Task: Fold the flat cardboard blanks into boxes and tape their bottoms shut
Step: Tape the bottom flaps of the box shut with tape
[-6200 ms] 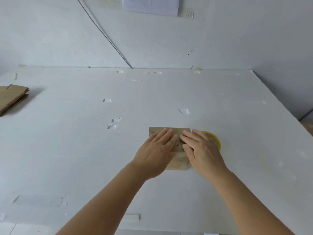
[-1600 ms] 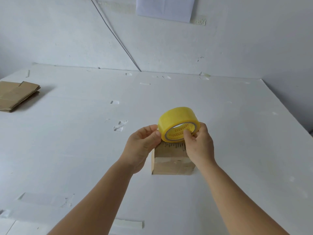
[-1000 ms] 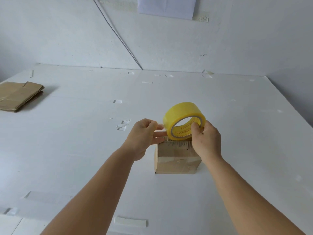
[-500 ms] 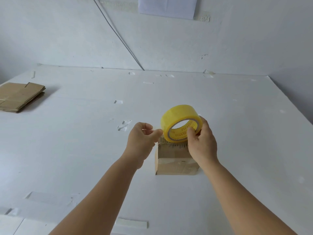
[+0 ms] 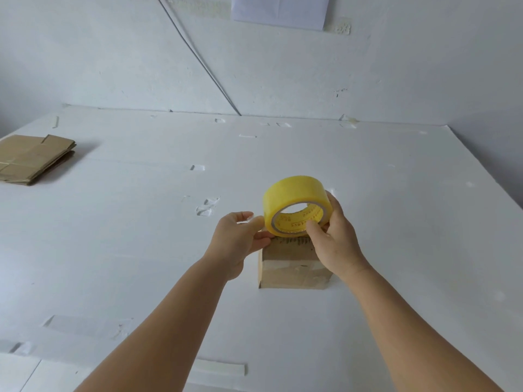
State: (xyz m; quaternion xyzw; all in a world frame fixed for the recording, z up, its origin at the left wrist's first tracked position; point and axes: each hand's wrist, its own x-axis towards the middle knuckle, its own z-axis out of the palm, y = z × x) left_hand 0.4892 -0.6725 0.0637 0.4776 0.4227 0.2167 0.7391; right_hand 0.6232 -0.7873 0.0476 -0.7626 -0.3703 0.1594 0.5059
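One box [image 5: 291,264], one tape roll [image 5: 295,205]

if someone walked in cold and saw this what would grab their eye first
The bright yellow tape roll, held up over the middle of the white table, stands out first: the right hand grips it with the thumb through its core, and the left hand pinches at its left edge. Just under it stands a small brown cardboard box, and far off at the table's left edge lies a stack of flat cardboard blanks.

Tape roll [image 5: 295,206] core print illegible
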